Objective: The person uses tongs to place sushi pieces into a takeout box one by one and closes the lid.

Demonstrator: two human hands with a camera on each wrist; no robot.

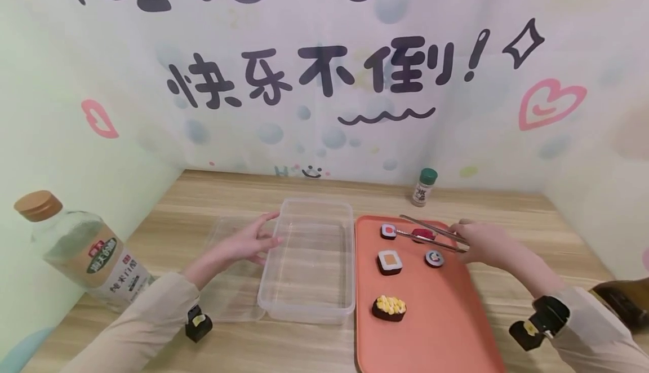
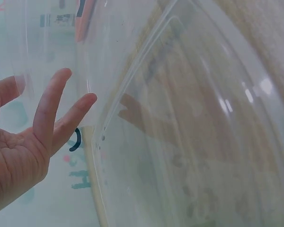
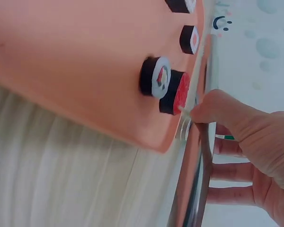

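Observation:
My left hand (image 1: 248,241) reaches over a clear flat lid (image 1: 235,294), its fingers spread at the left side of a clear plastic box (image 1: 309,311). In the left wrist view, the fingers (image 2: 52,111) are fairly straight. My right hand (image 1: 481,241) holds metal tongs (image 1: 436,240) over the far end of an orange tray (image 1: 431,328). The tongs' lower tip is close to a small pink-centred sushi roll (image 1: 388,231); contact is unclear. Beside it lie a red-topped sushi (image 1: 423,234), a colourful-centred roll (image 1: 434,258), an orange-centred roll (image 1: 389,262) and a corn-topped sushi (image 1: 389,308).
A large vinegar bottle (image 1: 96,260) with an orange cap stands at the left. Behind the tray is a green-capped shaker (image 1: 423,187). At the right edge, a dark brown bottle (image 1: 626,305) is partly visible. A printed cloth (image 1: 314,147) hangs behind the wooden table (image 1: 243,187).

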